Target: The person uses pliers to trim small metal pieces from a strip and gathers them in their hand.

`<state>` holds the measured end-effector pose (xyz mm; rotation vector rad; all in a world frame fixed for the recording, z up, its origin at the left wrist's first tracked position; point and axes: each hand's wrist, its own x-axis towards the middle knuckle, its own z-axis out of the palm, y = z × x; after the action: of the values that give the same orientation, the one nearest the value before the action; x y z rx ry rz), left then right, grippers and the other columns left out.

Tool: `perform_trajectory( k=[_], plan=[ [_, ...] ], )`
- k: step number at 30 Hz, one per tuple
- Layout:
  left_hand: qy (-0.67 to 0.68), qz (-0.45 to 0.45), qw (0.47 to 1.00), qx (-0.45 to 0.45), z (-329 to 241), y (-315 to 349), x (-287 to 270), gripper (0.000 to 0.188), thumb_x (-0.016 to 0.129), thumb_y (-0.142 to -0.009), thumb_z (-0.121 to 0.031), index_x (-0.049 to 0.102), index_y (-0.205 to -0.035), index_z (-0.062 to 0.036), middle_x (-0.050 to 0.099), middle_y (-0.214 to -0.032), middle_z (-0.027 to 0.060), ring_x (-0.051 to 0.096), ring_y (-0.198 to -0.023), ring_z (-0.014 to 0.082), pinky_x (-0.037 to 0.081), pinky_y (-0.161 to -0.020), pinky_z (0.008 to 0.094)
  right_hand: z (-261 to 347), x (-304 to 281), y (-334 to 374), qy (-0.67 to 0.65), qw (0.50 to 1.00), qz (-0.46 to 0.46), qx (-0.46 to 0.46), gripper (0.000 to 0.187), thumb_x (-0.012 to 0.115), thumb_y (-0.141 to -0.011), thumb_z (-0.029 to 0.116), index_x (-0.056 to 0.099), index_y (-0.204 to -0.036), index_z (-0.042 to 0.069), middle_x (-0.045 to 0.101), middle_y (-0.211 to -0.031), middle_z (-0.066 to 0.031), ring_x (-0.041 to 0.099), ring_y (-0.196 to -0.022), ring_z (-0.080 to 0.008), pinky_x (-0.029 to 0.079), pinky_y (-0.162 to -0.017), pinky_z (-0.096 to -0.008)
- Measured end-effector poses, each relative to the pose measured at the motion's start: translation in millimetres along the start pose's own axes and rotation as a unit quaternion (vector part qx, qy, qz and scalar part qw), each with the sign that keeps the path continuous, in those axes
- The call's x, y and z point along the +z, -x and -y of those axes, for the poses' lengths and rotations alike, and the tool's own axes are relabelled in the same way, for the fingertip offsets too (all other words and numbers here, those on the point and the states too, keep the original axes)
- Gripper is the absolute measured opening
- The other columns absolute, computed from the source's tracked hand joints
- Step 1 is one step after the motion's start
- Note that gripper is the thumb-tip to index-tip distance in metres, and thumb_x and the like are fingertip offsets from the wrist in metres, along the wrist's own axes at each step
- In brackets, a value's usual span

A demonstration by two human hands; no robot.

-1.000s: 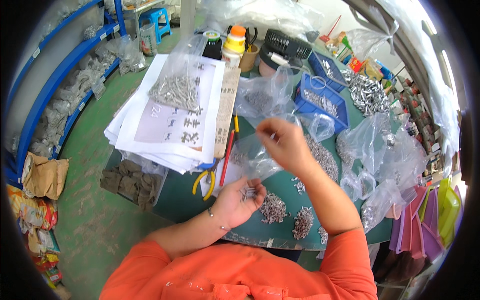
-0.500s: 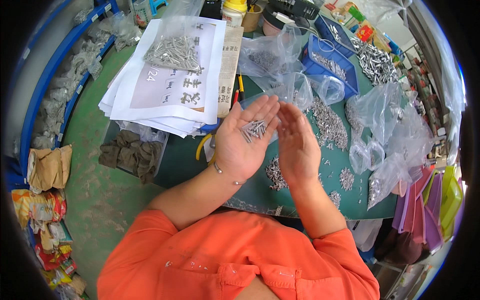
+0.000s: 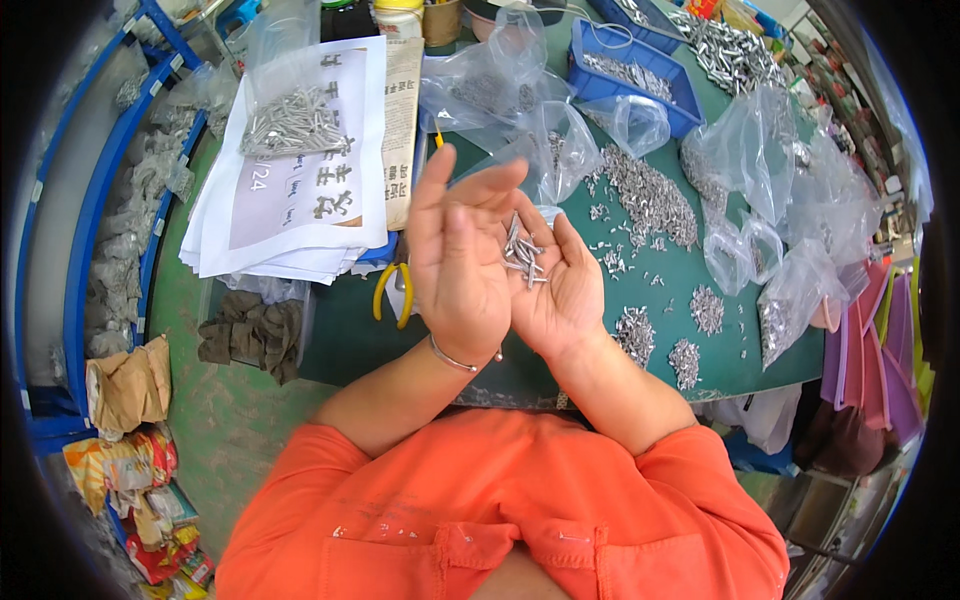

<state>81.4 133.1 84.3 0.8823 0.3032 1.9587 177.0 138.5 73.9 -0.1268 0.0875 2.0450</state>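
Observation:
Several slim silvery metal pins (image 3: 522, 258) rest in the cupped palm of my right hand (image 3: 562, 312), which faces up. My left hand (image 3: 462, 275) stands on edge against it, tipped toward the right palm, with its fingers stretched and apart. Both hands are above the green table (image 3: 350, 345). To the right of them lie a large pile of small metal pieces (image 3: 655, 205) and smaller heaps, one heap (image 3: 633, 337) close by my right wrist. A clear bag of similar pins (image 3: 295, 122) sits on printed sheets (image 3: 285, 215) at the left.
Yellow-handled pliers (image 3: 379, 293) lie left of my left wrist. Behind the hands are clear plastic bags (image 3: 490, 90) and a blue bin (image 3: 690, 115) holding metal parts. More filled bags (image 3: 790, 295) stand at the right. A dark cloth (image 3: 250, 330) lies in a box at the left.
The pins have passed from my left palm into my right palm. My left hand has turned on edge, and my right hand has rolled palm up. The view has shifted slightly.

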Motion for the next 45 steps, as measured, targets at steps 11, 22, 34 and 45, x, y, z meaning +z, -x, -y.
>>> perform_trajectory(
  k=[11, 22, 34, 45],
  plan=[
    [-0.063, -0.040, 0.997, 0.003, 18, 6, -8, 0.033, 0.035, -0.105, -0.017, 0.042, -0.134, -0.0038, 0.049, -0.087, 0.0046, 0.039, -0.072, 0.0108, 0.038, -0.066, 0.0277, 12, 9, -1, -0.019, 0.998, -0.034, -0.052, 0.049, 0.029, -0.105, 0.031, 0.040, -0.139, -0.002, 0.041, -0.147, -0.0181, 0.038, -0.138, -0.0320, 0.036, -0.112, -0.0446],
    [-0.410, 0.102, 0.906, -0.026, 26, 17, -11, 0.012, 0.064, -0.089, 0.001, 0.060, -0.100, 0.0008, 0.050, -0.104, 0.0067, 0.050, -0.088, 0.0121, 0.044, -0.078, 0.0238, 38, 14, -3, -0.037, 0.994, 0.047, -0.086, 0.047, 0.031, -0.103, 0.028, 0.043, -0.137, -0.002, 0.042, -0.147, -0.0190, 0.037, -0.139, -0.0334, 0.031, -0.115, -0.0463],
    [-0.403, 0.102, 0.909, 0.033, 27, 20, -12, 0.012, 0.063, -0.088, 0.007, 0.061, -0.100, 0.0027, 0.059, -0.104, 0.0102, 0.058, -0.091, 0.0137, 0.048, -0.077, 0.0237, 37, 12, -2, -0.036, 0.996, 0.036, -0.079, 0.047, 0.031, -0.104, 0.030, 0.044, -0.136, -0.003, 0.040, -0.148, -0.0195, 0.036, -0.139, -0.0338, 0.032, -0.114, -0.0462],
    [-0.274, 0.046, 0.960, 0.023, 27, 23, -11, 0.023, 0.054, -0.094, 0.004, 0.053, -0.117, 0.0028, 0.059, -0.105, 0.0100, 0.056, -0.086, 0.0106, 0.046, -0.075, 0.0222, 42, 15, 1, -0.073, 0.994, 0.033, -0.078, 0.046, 0.033, -0.104, 0.029, 0.044, -0.136, -0.002, 0.040, -0.148, -0.0198, 0.036, -0.140, -0.0335, 0.031, -0.116, -0.0480]
  ],
)
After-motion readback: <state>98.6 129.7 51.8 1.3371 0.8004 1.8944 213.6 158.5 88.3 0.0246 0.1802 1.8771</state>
